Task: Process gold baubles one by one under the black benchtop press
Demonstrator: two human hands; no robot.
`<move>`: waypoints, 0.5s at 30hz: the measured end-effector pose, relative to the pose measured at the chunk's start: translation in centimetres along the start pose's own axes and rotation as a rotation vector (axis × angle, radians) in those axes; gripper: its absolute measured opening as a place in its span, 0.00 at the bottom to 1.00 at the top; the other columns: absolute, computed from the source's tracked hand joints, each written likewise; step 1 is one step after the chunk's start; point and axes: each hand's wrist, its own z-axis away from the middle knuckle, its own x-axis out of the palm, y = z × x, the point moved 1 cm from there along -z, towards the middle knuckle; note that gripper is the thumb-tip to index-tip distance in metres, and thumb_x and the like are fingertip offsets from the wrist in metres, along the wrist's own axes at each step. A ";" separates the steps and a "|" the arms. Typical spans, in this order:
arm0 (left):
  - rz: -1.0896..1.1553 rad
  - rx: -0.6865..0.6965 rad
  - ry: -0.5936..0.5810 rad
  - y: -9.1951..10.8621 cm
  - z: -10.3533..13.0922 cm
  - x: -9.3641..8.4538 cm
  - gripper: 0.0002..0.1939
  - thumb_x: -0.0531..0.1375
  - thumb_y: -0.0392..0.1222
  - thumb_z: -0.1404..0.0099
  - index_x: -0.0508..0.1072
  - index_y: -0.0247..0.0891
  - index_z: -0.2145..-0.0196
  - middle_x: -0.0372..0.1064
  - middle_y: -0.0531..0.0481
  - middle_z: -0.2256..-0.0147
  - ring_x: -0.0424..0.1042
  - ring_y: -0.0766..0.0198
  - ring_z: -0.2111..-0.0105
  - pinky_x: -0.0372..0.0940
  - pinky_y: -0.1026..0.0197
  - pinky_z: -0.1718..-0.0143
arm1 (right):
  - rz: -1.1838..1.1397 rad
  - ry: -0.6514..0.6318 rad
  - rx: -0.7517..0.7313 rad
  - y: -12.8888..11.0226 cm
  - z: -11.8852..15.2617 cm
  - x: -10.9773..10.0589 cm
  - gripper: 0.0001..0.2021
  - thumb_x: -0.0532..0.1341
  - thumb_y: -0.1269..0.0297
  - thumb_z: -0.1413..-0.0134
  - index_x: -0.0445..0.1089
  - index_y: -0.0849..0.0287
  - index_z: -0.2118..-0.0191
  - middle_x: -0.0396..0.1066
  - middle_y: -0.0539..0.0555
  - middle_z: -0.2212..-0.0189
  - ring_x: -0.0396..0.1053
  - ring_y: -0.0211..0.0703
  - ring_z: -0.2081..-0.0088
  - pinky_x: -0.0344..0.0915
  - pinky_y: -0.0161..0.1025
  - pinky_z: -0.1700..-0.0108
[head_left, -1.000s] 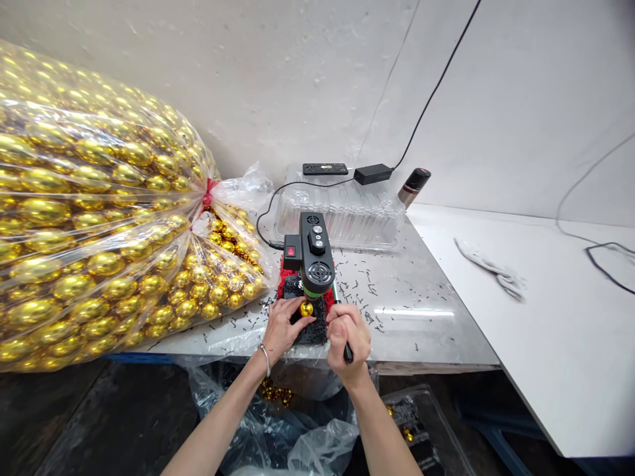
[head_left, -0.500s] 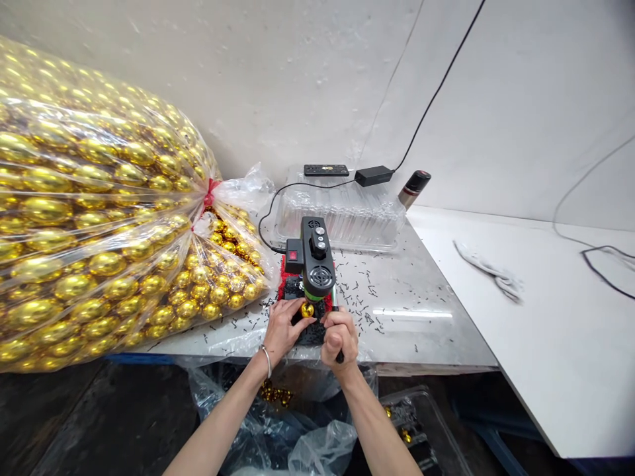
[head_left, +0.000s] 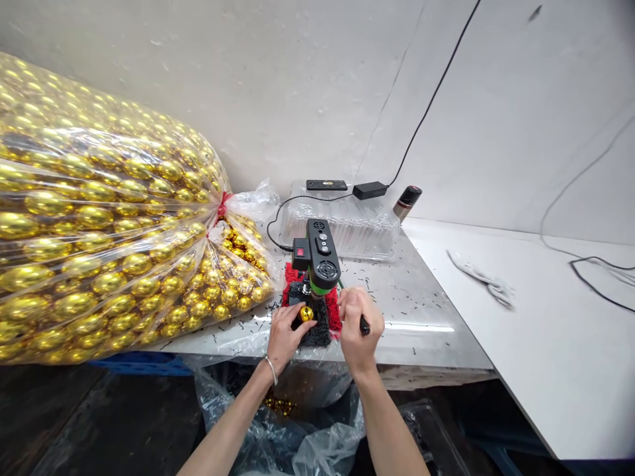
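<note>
Between the thumb and fingers of my left hand is a shiny gold ball, a dark spot showing on its top. It sits just in front of the lower end of a small black bench drill press with a green ring. My right hand is closed in a fist round the black-tipped lever handle on the press's right side. Under the press lie a black shaggy mat and a red one. The tool tip itself is hard to make out.
A huge clear bag of gold balls fills the left. Behind the press stand a clear plastic tray, a phone, a power adapter and a flask. White gloves lie right. Below hangs an open plastic bag.
My right hand has swung the lever handle outward to the right, away from the ball. My left hand still holds the ball, which now shows more of its top. The view has shifted slightly.
</note>
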 end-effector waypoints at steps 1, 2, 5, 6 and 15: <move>0.009 0.014 0.011 0.1 0.9 -0.4 0.18 0.63 0.48 0.40 0.74 0.41 0.52 0.75 0.43 0.57 0.72 0.52 0.55 0.64 0.47 0.51 | 0.005 -0.015 0.004 -0.3 -0.4 -0.1 0.16 0.49 0.72 0.38 0.55 0.57 0.78 0.58 0.48 0.78 0.60 0.35 0.73 0.58 0.36 0.69; 0.020 0.039 0.000 0.3 2.1 -0.9 0.19 0.63 0.49 0.40 0.74 0.41 0.51 0.75 0.43 0.56 0.72 0.52 0.55 0.65 0.47 0.51 | 0.004 -0.023 -0.003 -0.4 -0.5 -0.2 0.16 0.49 0.72 0.38 0.55 0.57 0.78 0.57 0.48 0.78 0.60 0.35 0.73 0.58 0.36 0.70; 0.034 0.148 -0.105 0.4 5.7 -2.1 0.25 0.63 0.52 0.41 0.71 0.44 0.48 0.74 0.42 0.54 0.72 0.52 0.54 0.67 0.50 0.51 | -0.017 -0.024 -0.044 -0.2 -0.1 -0.1 0.15 0.49 0.73 0.39 0.55 0.57 0.78 0.58 0.48 0.78 0.60 0.36 0.72 0.58 0.36 0.69; 0.020 0.184 -0.120 0.4 6.4 -2.5 0.27 0.64 0.53 0.42 0.70 0.44 0.47 0.73 0.42 0.54 0.72 0.52 0.54 0.68 0.51 0.52 | -0.025 -0.019 -0.052 -0.1 0.2 -0.1 0.15 0.49 0.73 0.39 0.55 0.57 0.77 0.59 0.49 0.78 0.61 0.36 0.72 0.58 0.36 0.68; -0.477 0.059 0.091 -0.7 -7.4 -9.2 0.17 0.47 0.36 0.31 0.72 0.30 0.52 0.68 0.34 0.50 0.65 0.50 0.47 0.58 0.47 0.44 | -0.033 -0.010 -0.076 0.3 0.9 0.2 0.14 0.49 0.76 0.40 0.55 0.57 0.77 0.59 0.48 0.77 0.61 0.36 0.71 0.58 0.36 0.68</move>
